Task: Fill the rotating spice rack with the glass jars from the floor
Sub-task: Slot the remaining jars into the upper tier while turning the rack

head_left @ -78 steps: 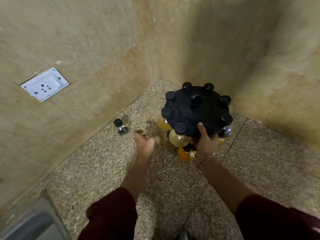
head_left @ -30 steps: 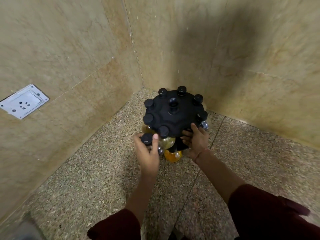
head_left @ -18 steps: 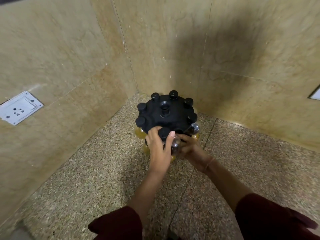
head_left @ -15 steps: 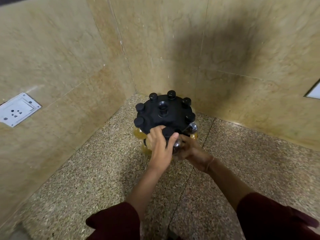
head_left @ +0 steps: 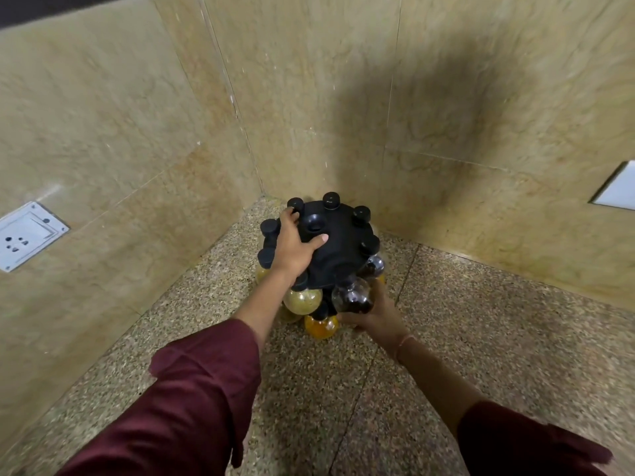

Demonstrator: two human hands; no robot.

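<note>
The black rotating spice rack (head_left: 340, 247) stands on the floor in the wall corner, with several black jar caps ringing its domed top. Round glass jars hang under it, among them a pale yellow jar (head_left: 302, 300) and an orange jar (head_left: 321, 326) lower down. My left hand (head_left: 292, 245) lies flat on the rack's top, fingers spread over the dome. My right hand (head_left: 372, 316) cups a dark glass jar (head_left: 352, 297) from below at the rack's near edge.
Beige stone walls meet right behind the rack. A white wall socket (head_left: 24, 235) sits on the left wall and a white plate (head_left: 615, 188) on the right wall. Speckled granite floor (head_left: 309, 389) stretches toward me.
My left hand carried a jar from the floor to the rack's near edge, let it go and moved up onto the rack's top. My right hand dropped from the rim to under the dark jar.
</note>
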